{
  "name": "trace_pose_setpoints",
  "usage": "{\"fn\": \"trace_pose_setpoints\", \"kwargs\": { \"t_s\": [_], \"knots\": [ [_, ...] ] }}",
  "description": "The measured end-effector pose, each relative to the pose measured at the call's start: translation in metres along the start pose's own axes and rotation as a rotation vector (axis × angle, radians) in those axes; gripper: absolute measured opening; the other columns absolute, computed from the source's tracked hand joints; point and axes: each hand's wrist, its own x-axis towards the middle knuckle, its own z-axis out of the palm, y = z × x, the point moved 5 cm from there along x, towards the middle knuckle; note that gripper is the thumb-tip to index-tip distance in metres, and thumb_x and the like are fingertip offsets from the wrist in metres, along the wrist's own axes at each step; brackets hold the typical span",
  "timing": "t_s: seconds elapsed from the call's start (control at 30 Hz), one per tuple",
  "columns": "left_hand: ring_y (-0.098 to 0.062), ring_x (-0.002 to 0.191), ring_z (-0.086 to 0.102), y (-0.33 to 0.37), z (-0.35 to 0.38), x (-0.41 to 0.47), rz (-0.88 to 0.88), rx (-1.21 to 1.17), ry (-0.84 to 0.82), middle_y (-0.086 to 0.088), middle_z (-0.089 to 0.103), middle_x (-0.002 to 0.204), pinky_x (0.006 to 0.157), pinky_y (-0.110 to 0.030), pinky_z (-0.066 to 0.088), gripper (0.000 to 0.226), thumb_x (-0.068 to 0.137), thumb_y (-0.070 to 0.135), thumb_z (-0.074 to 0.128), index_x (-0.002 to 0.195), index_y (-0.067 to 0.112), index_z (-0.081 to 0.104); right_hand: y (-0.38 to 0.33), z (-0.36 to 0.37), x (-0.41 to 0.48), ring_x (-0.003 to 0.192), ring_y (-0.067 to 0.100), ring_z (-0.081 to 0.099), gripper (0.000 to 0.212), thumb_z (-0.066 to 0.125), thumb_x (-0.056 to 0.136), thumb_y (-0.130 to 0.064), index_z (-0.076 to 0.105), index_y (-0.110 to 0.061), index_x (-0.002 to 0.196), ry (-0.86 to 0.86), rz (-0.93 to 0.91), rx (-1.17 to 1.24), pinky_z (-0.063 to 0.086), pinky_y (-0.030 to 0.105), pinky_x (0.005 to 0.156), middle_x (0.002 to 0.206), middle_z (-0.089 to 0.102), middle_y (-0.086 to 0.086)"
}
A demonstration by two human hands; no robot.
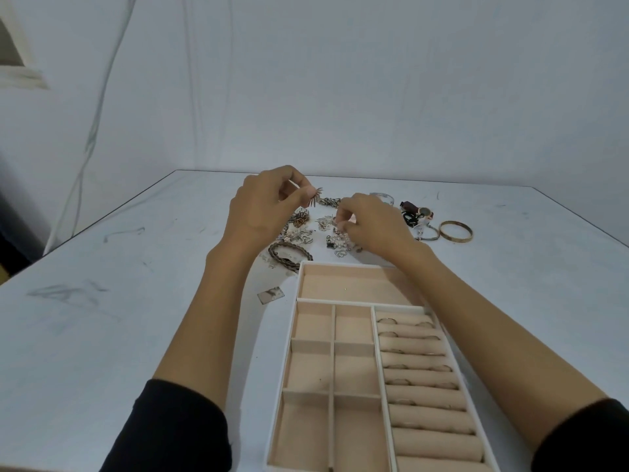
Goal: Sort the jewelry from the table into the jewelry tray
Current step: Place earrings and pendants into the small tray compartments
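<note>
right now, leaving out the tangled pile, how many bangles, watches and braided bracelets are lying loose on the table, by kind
gold bangle: 1
silver bangles: 2
watch: 1
braided bracelet: 1
total: 5

We reach both bare forearms forward, black sleeves (177,427) pushed up near the elbows. Our left hand (269,206) is raised, thumb and forefinger pinching a spiky earring (316,196) at their tips, the other fingers curled. Our right hand (371,223) sits lower, near the left fingertips, fingers curled down, tips bunched; whether they hold anything we cannot tell.
</note>
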Motion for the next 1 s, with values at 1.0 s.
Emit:
{"fn": "trace_pose_setpoints", "kwargs": {
  "t_s": [1.0],
  "knots": [
    [-0.004,0.081,0.065,0.012,-0.021,-0.054,0.163,-0.02,-0.143,0.015,0.071,0.079,0.085,-0.039,0.052,0.013,0.086,0.039,0.067,0.085,0.026,0.07,-0.045,-0.054,-0.108,0.098,0.005,0.054,0.014,0.078,0.073,-0.029,0.072,-0.031,0.086,-0.452,-0.225,0.341,0.046,0.028,0.087,0.1,0.06,-0.013]
  ]
}}
